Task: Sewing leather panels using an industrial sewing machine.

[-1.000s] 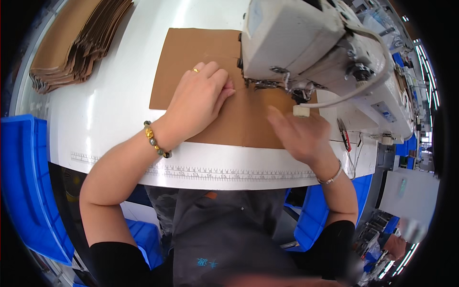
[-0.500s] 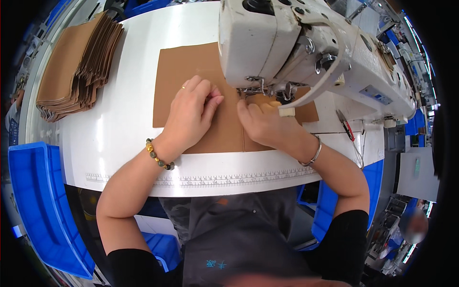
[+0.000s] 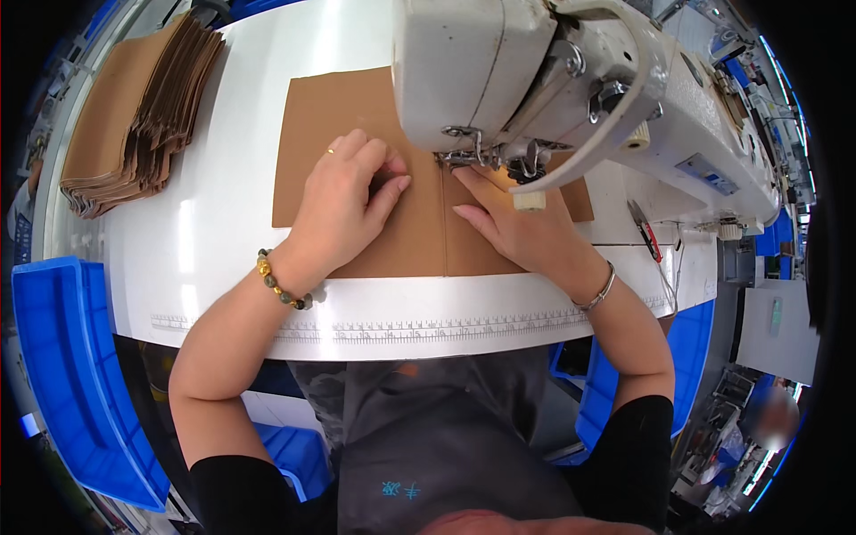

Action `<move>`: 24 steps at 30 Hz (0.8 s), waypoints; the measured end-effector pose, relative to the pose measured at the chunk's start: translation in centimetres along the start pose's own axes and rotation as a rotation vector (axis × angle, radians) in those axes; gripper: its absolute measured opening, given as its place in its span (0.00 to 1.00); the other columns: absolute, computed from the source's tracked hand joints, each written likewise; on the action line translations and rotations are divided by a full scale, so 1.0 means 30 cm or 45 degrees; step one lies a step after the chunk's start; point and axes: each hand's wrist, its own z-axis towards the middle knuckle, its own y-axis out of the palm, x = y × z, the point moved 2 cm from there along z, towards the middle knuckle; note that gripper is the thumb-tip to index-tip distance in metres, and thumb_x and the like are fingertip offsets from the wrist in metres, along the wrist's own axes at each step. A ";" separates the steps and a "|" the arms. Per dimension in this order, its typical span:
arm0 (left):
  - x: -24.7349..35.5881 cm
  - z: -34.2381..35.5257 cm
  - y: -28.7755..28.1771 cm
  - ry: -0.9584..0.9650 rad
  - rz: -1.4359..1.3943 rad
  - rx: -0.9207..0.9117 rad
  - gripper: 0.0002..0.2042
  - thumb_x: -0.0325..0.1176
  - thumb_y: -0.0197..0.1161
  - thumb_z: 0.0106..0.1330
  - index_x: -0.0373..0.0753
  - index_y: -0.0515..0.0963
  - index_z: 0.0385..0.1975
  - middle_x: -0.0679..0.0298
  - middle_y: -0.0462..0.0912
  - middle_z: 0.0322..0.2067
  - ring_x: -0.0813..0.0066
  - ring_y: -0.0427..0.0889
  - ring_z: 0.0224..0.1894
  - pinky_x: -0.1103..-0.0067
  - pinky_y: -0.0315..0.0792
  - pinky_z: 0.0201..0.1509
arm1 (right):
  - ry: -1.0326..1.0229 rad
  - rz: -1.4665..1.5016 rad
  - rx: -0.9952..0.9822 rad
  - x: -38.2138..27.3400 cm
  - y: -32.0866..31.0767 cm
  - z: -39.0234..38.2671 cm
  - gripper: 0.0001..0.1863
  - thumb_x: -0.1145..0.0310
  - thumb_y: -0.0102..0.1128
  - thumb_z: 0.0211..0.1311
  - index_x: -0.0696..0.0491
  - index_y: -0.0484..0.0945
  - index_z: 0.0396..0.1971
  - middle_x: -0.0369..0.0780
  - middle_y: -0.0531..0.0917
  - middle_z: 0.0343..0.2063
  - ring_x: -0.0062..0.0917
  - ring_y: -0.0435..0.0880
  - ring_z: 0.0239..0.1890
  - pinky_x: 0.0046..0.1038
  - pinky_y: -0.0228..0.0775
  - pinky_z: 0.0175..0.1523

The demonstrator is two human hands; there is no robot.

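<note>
A large brown panel (image 3: pixel 392 254), leather-like or stiff fabric, lies flat on the white table under the head of a sewing machine (image 3: pixel 450 76). A line like a seam runs down it from the presser foot (image 3: pixel 455 160) to its near edge. On the panel's left half rests my left hand (image 3: pixel 348 192), fingers curled in toward the thumb, nothing seen in them. Flat on the right half, close to the presser foot, lies my right hand (image 3: pixel 526 218), with thumb and forefinger spread apart. The machine's white guard partly covers the right fingers; the needle cannot be made out.
A thick stack of brown panels (image 3: pixel 120 107) stands at the far left. Red-handled snips (image 3: pixel 644 230) lie right of the machine. A printed ruler (image 3: pixel 401 332) runs along the near edge. Blue bins (image 3: pixel 67 357) flank the table.
My right hand has opened from a pinch by the presser foot and slid right, thumb now apart. My left hand keeps its place on the panel. The view has shifted slightly.
</note>
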 end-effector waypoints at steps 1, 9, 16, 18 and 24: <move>0.001 -0.001 -0.002 0.003 0.004 -0.001 0.05 0.27 0.69 0.64 0.38 0.78 0.33 0.61 0.77 0.34 0.59 0.77 0.40 0.67 0.73 0.45 | 0.067 0.063 -0.008 0.010 0.008 -0.002 0.17 0.60 0.72 0.57 0.54 0.87 0.42 0.41 0.85 0.35 0.38 0.82 0.39 0.38 0.74 0.55; -0.008 0.001 -0.010 0.053 0.054 -0.018 0.05 0.28 0.69 0.64 0.38 0.79 0.33 0.60 0.78 0.33 0.59 0.77 0.40 0.68 0.73 0.44 | 0.158 0.044 -0.032 0.026 0.036 -0.006 0.20 0.55 0.72 0.59 0.55 0.87 0.42 0.44 0.86 0.38 0.42 0.79 0.48 0.42 0.70 0.61; -0.002 -0.001 -0.017 0.078 0.104 -0.022 0.05 0.28 0.69 0.63 0.38 0.79 0.33 0.61 0.78 0.33 0.59 0.77 0.40 0.68 0.73 0.44 | -0.174 -0.365 0.115 -0.028 -0.033 -0.013 0.20 0.67 0.67 0.59 0.48 0.85 0.53 0.32 0.76 0.21 0.23 0.75 0.20 0.25 0.70 0.26; 0.001 0.002 -0.013 0.080 0.107 -0.022 0.05 0.28 0.69 0.63 0.38 0.79 0.33 0.61 0.78 0.33 0.59 0.77 0.39 0.68 0.73 0.44 | -0.156 -0.487 -0.013 -0.024 -0.030 -0.016 0.22 0.67 0.70 0.58 0.47 0.85 0.55 0.30 0.84 0.27 0.20 0.78 0.19 0.22 0.72 0.24; 0.000 0.003 -0.011 0.094 0.112 -0.023 0.05 0.28 0.70 0.63 0.38 0.79 0.33 0.61 0.78 0.33 0.59 0.77 0.39 0.68 0.73 0.43 | -0.141 -0.337 0.078 0.000 0.015 -0.037 0.16 0.64 0.71 0.59 0.48 0.87 0.48 0.32 0.84 0.25 0.23 0.80 0.19 0.24 0.72 0.25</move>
